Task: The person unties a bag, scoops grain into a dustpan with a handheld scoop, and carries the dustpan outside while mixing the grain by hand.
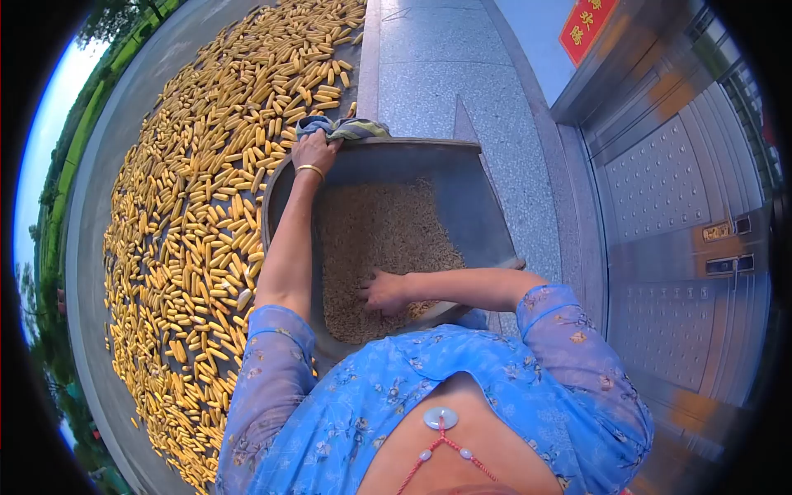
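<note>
A large dark tub [462,186] stands in front of me, with a layer of brown grain [379,223] inside it. My left hand [315,152] rests on the tub's far left rim, its fingers closed over the edge beside a striped cloth [359,129]; a gold bangle is on that wrist. Down in the tub, my right hand [385,292] touches the grain with its fingers spread, the fingertips partly in the grain.
Many yellow corn cobs [206,206] cover the ground on the left. A speckled stone ledge [516,157] runs along the tub's right side. Further right is a metal door [660,181], with a red sign [587,29] near the top.
</note>
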`<state>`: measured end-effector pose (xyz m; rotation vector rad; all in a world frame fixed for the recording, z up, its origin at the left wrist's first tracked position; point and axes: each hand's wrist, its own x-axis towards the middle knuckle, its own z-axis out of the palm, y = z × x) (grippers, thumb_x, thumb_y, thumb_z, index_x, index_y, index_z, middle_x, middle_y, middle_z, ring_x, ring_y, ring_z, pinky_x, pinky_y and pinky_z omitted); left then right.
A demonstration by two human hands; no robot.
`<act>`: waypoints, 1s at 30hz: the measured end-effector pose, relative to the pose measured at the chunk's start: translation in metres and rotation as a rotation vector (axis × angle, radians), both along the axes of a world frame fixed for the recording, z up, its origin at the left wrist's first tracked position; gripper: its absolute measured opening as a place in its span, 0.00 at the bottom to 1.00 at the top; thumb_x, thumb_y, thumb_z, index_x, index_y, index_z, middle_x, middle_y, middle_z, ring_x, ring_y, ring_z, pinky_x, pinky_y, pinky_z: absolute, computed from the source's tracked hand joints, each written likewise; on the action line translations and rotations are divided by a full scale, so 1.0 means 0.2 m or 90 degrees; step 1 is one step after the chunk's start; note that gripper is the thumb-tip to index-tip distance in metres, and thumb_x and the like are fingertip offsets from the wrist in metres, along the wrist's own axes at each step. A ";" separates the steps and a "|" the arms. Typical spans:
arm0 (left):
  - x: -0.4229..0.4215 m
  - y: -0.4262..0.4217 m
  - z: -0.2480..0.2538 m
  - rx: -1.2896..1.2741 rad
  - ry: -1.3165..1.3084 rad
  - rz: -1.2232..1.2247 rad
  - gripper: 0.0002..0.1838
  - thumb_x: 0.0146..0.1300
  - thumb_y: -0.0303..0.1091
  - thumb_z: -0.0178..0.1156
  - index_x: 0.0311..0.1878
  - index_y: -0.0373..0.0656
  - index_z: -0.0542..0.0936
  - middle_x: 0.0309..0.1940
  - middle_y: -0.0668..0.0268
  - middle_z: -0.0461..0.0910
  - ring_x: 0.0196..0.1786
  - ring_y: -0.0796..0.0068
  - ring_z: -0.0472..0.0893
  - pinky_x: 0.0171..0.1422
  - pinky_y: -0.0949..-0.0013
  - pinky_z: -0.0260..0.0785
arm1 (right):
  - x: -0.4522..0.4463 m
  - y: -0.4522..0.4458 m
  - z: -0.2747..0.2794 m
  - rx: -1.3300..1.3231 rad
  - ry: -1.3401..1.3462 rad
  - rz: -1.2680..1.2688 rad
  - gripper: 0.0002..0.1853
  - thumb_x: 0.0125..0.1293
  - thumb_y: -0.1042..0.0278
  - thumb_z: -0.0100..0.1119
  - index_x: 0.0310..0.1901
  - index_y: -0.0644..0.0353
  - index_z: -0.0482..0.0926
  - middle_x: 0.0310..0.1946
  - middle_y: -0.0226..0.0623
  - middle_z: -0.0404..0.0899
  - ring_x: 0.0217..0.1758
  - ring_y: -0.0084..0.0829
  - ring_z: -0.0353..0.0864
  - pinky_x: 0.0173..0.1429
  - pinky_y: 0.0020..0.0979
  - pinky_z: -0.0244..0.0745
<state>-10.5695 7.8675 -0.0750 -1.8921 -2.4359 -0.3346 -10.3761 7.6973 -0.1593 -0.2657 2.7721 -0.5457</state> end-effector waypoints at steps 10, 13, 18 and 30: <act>-0.21 1.49 -0.16 0.026 0.040 -0.014 0.22 0.53 0.55 0.54 0.33 0.42 0.76 0.35 0.58 0.79 0.45 0.60 0.75 0.47 0.58 0.63 | -0.23 2.04 -0.24 0.049 0.023 -0.477 0.31 0.46 0.53 0.59 0.55 0.52 0.69 0.55 0.42 0.64 0.61 0.44 0.60 0.61 0.54 0.54; -0.29 1.97 -0.11 0.042 0.028 0.012 0.22 0.54 0.55 0.53 0.33 0.42 0.76 0.34 0.57 0.79 0.44 0.59 0.75 0.48 0.57 0.62 | -0.30 2.41 -0.25 0.076 -0.026 -0.414 0.32 0.46 0.48 0.61 0.54 0.52 0.70 0.55 0.45 0.65 0.60 0.48 0.59 0.60 0.52 0.56; -0.42 2.57 -0.02 0.062 0.013 0.056 0.22 0.54 0.54 0.53 0.33 0.41 0.76 0.33 0.55 0.79 0.42 0.57 0.76 0.45 0.56 0.63 | -0.30 2.69 -0.06 -0.150 -0.001 -0.163 0.28 0.44 0.48 0.62 0.48 0.51 0.74 0.50 0.41 0.67 0.57 0.48 0.62 0.54 0.51 0.62; -0.75 4.48 -0.05 0.054 0.018 0.021 0.22 0.52 0.55 0.55 0.33 0.42 0.77 0.34 0.59 0.79 0.44 0.61 0.76 0.47 0.58 0.62 | -0.45 5.05 -0.20 0.163 0.133 -0.317 0.27 0.48 0.50 0.60 0.51 0.51 0.73 0.51 0.43 0.67 0.59 0.43 0.61 0.57 0.52 0.55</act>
